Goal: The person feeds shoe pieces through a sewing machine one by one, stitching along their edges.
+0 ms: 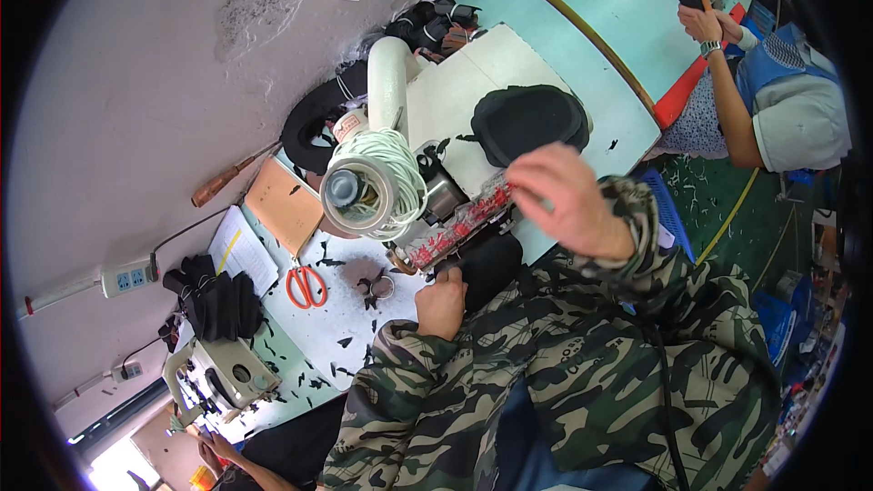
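My left hand (441, 305) is closed at the near side of the sewing machine, on the edge of a black fabric piece (491, 270). Its fingertips are hidden. My right hand (571, 202) is raised above the table, slightly blurred, with fingers bent and thumb apart; I see nothing in it. Just beyond it, a stack of black rounded fabric pieces (530, 123) lies on a white board. Between my hands runs the machine's front, wrapped in clear film with red marks (459, 225). The machine's pale arm (389, 82) rises behind a coil of whitish cord (400, 177).
Orange-handled scissors (306, 285) lie left of the machine, among black scraps. A brown pad (284, 205) and a wooden-handled tool (218, 184) lie by the wall. Black bundles (214, 295) sit near another sewing machine (227, 377). A co-worker (773, 100) is at the far right.
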`<action>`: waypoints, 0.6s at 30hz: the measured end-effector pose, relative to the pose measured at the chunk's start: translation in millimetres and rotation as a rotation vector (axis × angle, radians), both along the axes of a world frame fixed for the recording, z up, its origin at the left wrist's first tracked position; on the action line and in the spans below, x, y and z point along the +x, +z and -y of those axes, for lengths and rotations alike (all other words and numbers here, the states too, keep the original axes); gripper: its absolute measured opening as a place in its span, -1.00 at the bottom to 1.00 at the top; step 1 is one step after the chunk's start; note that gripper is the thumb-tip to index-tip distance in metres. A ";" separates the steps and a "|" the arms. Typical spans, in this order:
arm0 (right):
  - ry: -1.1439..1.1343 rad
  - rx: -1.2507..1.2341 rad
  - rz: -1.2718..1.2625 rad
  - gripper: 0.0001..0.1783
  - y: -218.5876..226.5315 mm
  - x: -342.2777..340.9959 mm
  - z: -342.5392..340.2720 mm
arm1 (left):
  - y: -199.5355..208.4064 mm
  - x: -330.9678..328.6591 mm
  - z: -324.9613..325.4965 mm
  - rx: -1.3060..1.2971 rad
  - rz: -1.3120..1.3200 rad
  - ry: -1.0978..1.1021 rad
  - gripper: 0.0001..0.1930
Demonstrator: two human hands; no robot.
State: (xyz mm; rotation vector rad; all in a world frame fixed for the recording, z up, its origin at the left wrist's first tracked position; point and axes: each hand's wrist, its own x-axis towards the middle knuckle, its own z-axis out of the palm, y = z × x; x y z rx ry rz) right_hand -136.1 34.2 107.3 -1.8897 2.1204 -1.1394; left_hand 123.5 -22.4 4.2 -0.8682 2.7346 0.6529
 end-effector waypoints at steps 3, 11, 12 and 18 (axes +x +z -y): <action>0.378 0.212 0.357 -0.81 -28.4 39.5 -7.5 | 7.1 0.4 -0.5 -0.071 -0.069 -0.014 -0.83; 0.343 0.191 0.451 -0.78 -38.6 55.0 13.3 | 87.0 -14.7 77.3 0.817 -0.328 0.546 -0.77; 0.293 0.258 0.389 -0.74 -35.7 56.5 17.6 | 84.0 -13.7 90.2 0.827 -0.284 0.560 -0.76; 0.285 0.291 0.392 -0.71 -49.6 62.2 40.7 | 57.3 -19.6 115.1 0.380 -0.343 0.354 -0.74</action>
